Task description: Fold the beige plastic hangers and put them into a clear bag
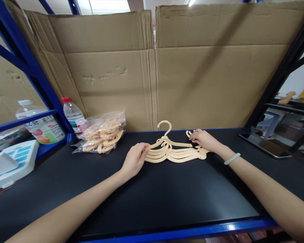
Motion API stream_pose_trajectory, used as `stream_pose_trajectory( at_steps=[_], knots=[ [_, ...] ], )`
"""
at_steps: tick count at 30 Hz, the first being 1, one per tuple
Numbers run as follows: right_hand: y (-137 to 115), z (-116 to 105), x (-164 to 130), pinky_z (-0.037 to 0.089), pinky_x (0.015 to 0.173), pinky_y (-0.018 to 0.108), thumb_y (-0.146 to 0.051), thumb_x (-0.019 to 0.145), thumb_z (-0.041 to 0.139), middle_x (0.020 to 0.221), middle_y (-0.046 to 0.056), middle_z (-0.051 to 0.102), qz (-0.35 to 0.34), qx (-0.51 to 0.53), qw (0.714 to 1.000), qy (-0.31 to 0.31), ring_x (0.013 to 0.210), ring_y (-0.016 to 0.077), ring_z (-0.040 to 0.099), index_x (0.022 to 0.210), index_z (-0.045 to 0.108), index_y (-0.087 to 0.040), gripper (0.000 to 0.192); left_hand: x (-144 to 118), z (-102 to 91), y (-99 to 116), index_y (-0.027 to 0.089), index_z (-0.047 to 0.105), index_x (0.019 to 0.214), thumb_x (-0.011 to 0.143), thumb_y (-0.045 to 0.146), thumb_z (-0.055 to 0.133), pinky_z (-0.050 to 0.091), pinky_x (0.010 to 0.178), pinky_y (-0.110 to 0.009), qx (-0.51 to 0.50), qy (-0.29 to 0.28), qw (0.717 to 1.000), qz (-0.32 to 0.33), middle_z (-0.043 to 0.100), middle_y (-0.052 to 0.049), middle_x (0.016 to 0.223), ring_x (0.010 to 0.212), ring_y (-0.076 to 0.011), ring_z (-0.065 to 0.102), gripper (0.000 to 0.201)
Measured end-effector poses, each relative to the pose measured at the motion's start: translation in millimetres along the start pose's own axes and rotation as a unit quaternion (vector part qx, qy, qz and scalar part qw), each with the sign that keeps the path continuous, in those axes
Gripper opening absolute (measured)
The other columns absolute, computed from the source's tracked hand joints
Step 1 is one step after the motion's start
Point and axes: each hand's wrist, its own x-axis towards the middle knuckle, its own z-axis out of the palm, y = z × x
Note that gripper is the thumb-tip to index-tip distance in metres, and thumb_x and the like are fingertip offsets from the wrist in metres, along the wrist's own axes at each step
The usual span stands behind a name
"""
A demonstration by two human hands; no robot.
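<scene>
A row of beige clothes hangers (pixel 182 155) lies on the dark tabletop, nested together with their hooks toward the middle. Another beige hanger (pixel 178 143) rests at the far side of the row, its large hook (pixel 165 122) pointing away from me. My left hand (pixel 135 157) pinches the left end of this hanger between thumb and fingers. At the right end of the row, the curled fingers of my right hand (pixel 202 139) close on a small beige hooked piece (pixel 188 134). Most of that piece is hidden under the hand.
A clear bag (pixel 103 131) of beige parts lies at the back left, beside a red-capped bottle (pixel 73 114). A white-and-blue plastic case (pixel 17 158) stands at far left, a dark phone-like slab (pixel 264 145) at right. Cardboard (pixel 218 74) walls the back edge.
</scene>
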Motion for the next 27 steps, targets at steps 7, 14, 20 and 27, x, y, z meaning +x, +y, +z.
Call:
stream_pose_trajectory(
  at_steps=[7,14,20,27],
  knots=[
    [-6,-2,0,0.048,0.081,0.037,-0.012,0.085,0.049,0.089,0.010,0.068,0.016,0.037,0.997,0.064,0.088,0.0226,0.060,0.089,0.073,-0.018,0.025,-1,-0.9,0,0.019,0.057,0.101,0.094,0.030,0.040,0.044,0.075,-0.033,-0.007,0.003,1.000,0.001,0.065,-0.005,0.092,0.083,-0.0199,0.060,0.021],
    [-20,-12,-4,0.050,0.062,0.031,-0.035,0.085,0.054,0.078,0.006,0.070,0.163,0.351,0.888,0.248,0.064,0.0171,0.064,0.092,0.069,-0.017,0.024,-1,0.1,-1,0.019,0.057,0.101,0.094,0.030,0.040,0.044,0.077,-0.033,-0.012,0.004,1.000,-0.007,0.065,-0.005,0.093,0.084,-0.0198,0.060,0.021],
    [-59,-32,-11,0.053,0.073,0.033,-0.044,0.074,0.069,0.092,0.011,0.071,0.193,0.564,0.768,0.234,0.079,0.0193,0.068,0.091,0.065,-0.015,0.034,0,-0.3,-1,0.019,0.057,0.101,0.094,0.030,0.040,0.044,0.077,-0.033,-0.019,0.001,1.000,-0.014,0.065,-0.005,0.092,0.084,-0.0202,0.059,0.021],
    [-65,-27,-13,0.052,0.064,0.029,-0.031,0.064,0.076,0.094,0.005,0.065,0.235,0.531,0.774,0.252,0.067,0.0152,0.066,0.104,0.056,-0.019,0.047,0,-0.5,0,0.019,0.057,0.100,0.093,0.029,0.041,0.044,0.077,-0.033,-0.044,0.001,0.999,-0.020,0.065,-0.005,0.092,0.085,-0.0202,0.060,0.020]
  ],
)
